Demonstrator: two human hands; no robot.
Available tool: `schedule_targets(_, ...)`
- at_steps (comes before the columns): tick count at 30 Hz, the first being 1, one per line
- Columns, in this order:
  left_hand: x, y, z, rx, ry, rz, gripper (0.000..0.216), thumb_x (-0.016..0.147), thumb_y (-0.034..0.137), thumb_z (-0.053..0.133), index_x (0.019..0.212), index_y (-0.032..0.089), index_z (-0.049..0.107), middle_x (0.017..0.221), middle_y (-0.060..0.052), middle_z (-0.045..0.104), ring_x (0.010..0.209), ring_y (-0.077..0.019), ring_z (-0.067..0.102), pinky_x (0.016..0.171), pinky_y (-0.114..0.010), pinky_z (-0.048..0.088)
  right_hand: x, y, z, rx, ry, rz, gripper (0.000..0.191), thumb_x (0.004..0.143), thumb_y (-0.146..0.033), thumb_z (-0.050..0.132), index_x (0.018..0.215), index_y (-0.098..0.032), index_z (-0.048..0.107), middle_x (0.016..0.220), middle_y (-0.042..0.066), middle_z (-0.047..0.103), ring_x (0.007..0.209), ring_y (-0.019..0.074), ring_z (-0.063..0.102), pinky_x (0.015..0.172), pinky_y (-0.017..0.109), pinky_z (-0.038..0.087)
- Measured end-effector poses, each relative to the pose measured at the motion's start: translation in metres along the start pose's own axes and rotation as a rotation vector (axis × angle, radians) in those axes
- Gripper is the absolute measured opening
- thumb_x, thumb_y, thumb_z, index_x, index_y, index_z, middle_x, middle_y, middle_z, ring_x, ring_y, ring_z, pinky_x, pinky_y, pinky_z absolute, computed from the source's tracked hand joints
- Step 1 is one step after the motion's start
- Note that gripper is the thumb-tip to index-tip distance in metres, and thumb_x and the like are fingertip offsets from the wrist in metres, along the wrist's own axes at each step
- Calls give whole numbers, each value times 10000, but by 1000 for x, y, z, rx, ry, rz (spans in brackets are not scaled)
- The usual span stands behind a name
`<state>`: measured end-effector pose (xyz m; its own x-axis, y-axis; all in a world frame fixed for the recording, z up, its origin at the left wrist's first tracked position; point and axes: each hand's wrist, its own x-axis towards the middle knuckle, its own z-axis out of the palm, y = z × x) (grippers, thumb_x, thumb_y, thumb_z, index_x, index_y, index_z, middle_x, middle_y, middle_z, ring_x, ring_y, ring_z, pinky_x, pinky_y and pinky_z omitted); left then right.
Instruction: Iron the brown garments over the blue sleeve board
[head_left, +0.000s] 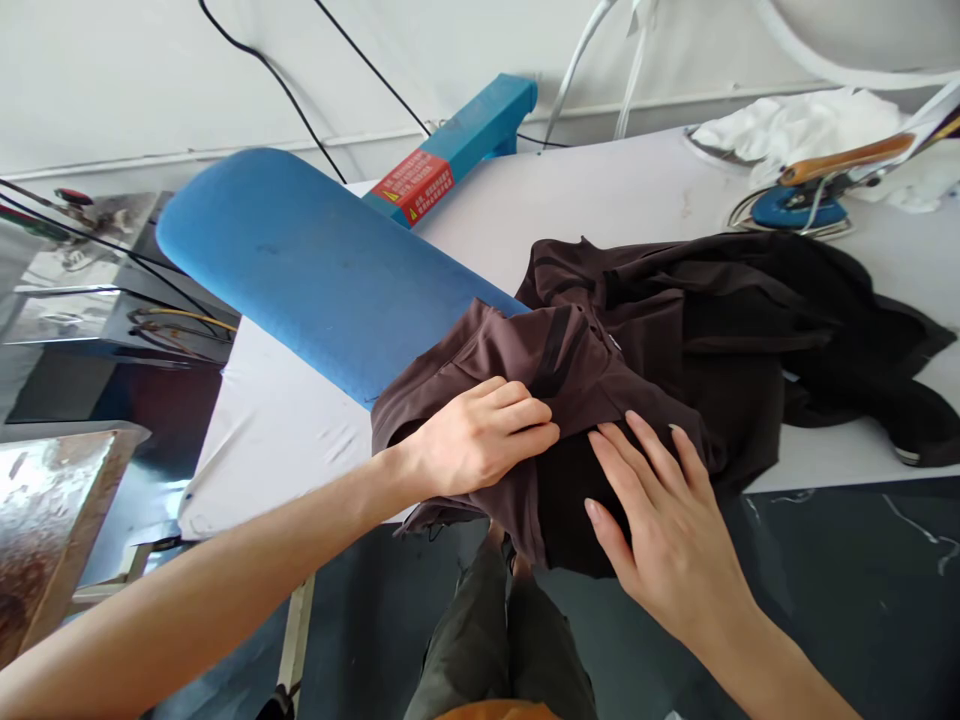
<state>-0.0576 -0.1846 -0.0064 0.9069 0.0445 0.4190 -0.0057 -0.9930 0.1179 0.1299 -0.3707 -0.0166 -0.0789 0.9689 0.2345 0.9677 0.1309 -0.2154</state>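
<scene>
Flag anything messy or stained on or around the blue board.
White cloth lies in an untidy heap behind the iron; faint dark smudges mar the blue board's even colour. The brown garment is bunched, but being handled.

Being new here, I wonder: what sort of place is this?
Probably a garment pressing workshop: there's a padded blue board, a dark garment drawn over its near end, and an iron nearby.

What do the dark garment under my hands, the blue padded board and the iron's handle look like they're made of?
The dark garment: probably woven cloth, smooth and matte, judging by its soft folds. The blue padded board: seemingly a dull fabric cover over padding, given its rounded edge and faint stains. The iron's handle: likely wood, from its warm brown color.
</scene>
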Motion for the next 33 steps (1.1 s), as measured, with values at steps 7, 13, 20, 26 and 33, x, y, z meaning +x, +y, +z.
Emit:
schedule_targets(7,29,13,-9,104,-174,-136,204,1035,188,448,963,177,639,884,-40,649,759,-171,546,651,-327,407,4,6,-2,-21,-15,-41,550,1013,-305,504,1538,-159,436,1517,114,555,1509,358,373,1215,602,321)
schedule_targets(13,42,17,1,172,-85,-132,201,1021,149,453,911,167,621,837,-31,614,722,-167,523,628,-323,388,-1,7,-2,-10,144,-67,483,993,-210,545,1462,-107,494,1467,137,599,1447,315,464,1232,564,313)
schedule_targets(20,27,31,-5,113,155,-262,189,979,81,481,1076,151,628,932,-60,662,824,-178,582,737,-328,509,0,10,-1,-15,96,-82,506,997,-218,543,1485,-106,470,1503,124,570,1469,319,434,1238,573,301)
schedule_targets(26,-5,83,-7,-42,49,-347,356,931,63,494,1274,107,577,1246,-151,669,1213,-256,614,1019,-428,549,0,12,-1,-5,67,-86,531,1006,-229,525,1520,-127,441,1538,111,535,1487,316,409,1240,577,289)
schedule_targets(33,-29,81,-1,92,-118,-488,503,997,220,481,1469,48,452,1482,-228,548,1419,-334,502,1165,-522,458,-1,13,-1,2,70,-101,531,1000,-208,533,1513,-103,445,1523,118,550,1480,326,417,1234,584,293)
